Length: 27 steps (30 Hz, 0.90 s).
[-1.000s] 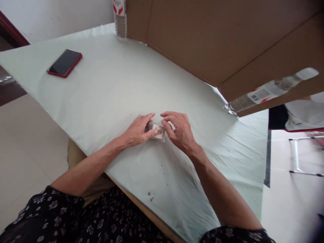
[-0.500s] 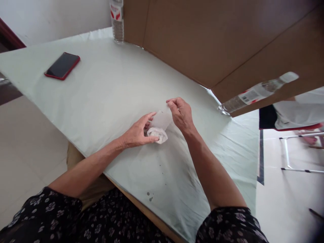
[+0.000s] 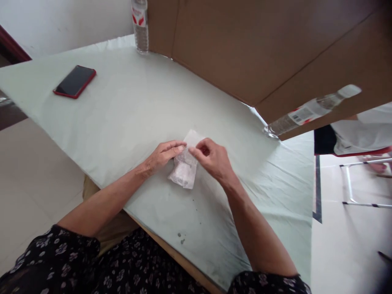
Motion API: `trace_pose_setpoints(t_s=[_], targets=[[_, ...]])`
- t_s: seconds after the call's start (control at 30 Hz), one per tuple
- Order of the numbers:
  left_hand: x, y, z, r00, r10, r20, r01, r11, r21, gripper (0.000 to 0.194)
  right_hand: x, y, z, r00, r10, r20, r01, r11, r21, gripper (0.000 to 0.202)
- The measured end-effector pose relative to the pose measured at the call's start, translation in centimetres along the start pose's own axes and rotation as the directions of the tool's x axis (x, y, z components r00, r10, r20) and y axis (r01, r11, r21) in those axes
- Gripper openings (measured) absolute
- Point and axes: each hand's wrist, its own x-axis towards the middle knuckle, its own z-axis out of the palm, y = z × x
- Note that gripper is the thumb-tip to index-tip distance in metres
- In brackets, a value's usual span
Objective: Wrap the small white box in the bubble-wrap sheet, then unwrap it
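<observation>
A translucent whitish wrapping [image 3: 185, 171], perhaps bubble wrap, lies crinkled on the cloth-covered table between my hands. Its lower part bulges a little; what is inside, if anything, I cannot make out. The flatter upper end [image 3: 192, 136] reaches away from me past my fingertips. My left hand [image 3: 167, 155] holds the wrapping's left edge, thumb on top and fingers close together. From the right, my right hand [image 3: 214, 159] pinches the wrapping between thumb and curled forefinger.
A phone in a red case [image 3: 75, 81] lies at the far left of the table [image 3: 116, 110]. A brown cardboard panel [image 3: 220, 49] stands along the back, with an upright water bottle [image 3: 141, 28] and another bottle [image 3: 309, 112] beside it. Part of a person [image 3: 361, 130] shows at right.
The wrapping's loose sheet, held up by my right hand before, now lies flat over the bundle. My right hand has come down and nearer me; my left thumb has moved up the wrapping.
</observation>
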Motion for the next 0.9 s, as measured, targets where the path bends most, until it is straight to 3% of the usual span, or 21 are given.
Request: trace_pose_setpoints(t_s=[0.1,0.2,0.27,0.37,0.47,0.57,0.63,0.8,0.9], targets=[[0.1,-0.5,-0.1,1.000,-0.006,0.008,0.006,0.994,-0.106,0.049,-0.8,-0.5,1.4,0.997,0.051,0.059,-0.043,0.991,-0.129,0.039],[0.2,-0.7,-0.2,1.000,-0.010,0.006,0.011,0.988,-0.152,0.047,-0.7,-0.2,2.1,0.997,0.068,0.039,-0.061,0.987,-0.148,0.023],[0.3,-0.7,-0.2,1.000,0.000,-0.007,-0.001,0.987,-0.162,0.045,-0.6,0.2,1.9,0.997,0.081,0.006,-0.080,0.993,-0.087,0.016],[0.5,-0.6,-0.3,0.999,0.021,-0.045,-0.027,0.990,-0.136,0.045,-0.7,1.1,1.1,0.989,0.133,-0.057,-0.122,0.978,0.171,0.015],[0.5,-0.5,-0.5,0.983,0.103,-0.151,-0.089,0.991,0.097,0.048,-0.7,2.2,0.6,0.972,0.218,-0.083,-0.161,0.885,0.437,0.020],[0.3,-0.4,-0.4,0.924,0.307,-0.229,-0.174,0.869,0.464,0.041,-0.6,3.5,1.0,0.955,0.294,-0.030,-0.225,0.788,0.573,0.025],[0.1,-0.2,-0.2,0.908,0.361,-0.210,-0.185,0.799,0.572,0.035,-0.5,4.0,1.4,0.951,0.306,0.034,-0.262,0.747,0.611,0.026],[-0.2,0.3,0.7,0.952,0.240,-0.191,-0.078,0.792,0.606,0.046,-0.6,3.2,2.4,0.965,0.192,0.179,-0.263,0.722,0.640,0.033],[-0.1,0.3,0.9,0.954,0.182,-0.237,0.004,0.786,0.618,0.048,-0.9,2.1,2.8,0.951,0.173,0.257,-0.308,0.619,0.722,0.032]])
